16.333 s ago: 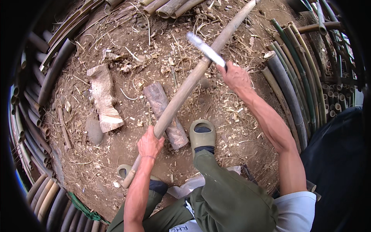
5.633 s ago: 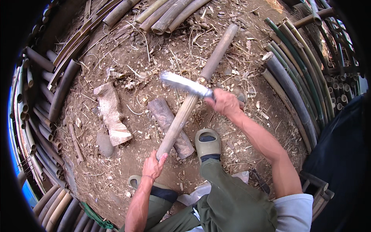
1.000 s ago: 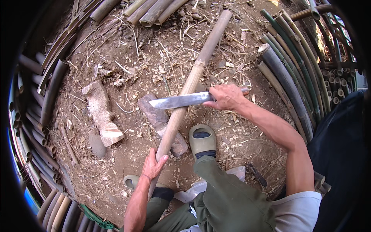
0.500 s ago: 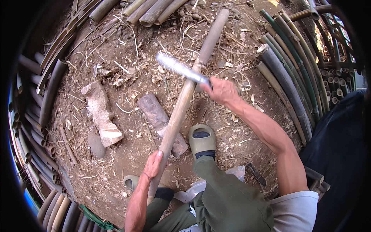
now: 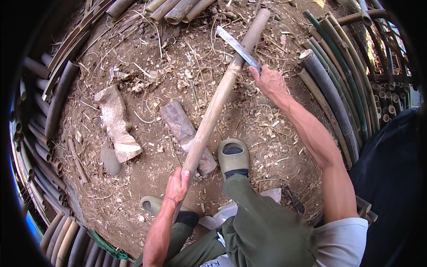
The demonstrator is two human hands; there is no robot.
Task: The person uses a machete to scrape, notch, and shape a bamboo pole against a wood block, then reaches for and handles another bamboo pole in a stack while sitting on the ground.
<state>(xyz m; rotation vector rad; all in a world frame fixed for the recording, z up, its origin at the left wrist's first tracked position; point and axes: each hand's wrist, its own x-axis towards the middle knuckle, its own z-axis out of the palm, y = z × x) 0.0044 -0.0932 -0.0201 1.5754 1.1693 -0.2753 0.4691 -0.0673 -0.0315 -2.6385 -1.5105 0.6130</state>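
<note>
A long bamboo pole slants from between my legs up to the far middle of the ground. Near its lower end my left hand is closed around it, thumb on top. My right hand grips a machete by its handle, which the fingers mostly hide. The blade lies across the upper part of the pole, close to a joint, its tip pointing to the far left. Beneath the pole's middle lies a dark wooden block on the dirt.
A pale hacked log and a flat stone lie at left. Bamboo poles are stacked at right, left and far side. My sandals stand near the pole; a dark sheath-like object lies right of my leg. Shavings litter the ground.
My right hand has moved the machete farther away along the pole, up to near the joint. The pole has shifted slightly right at its far end; my left hand keeps its hold.
</note>
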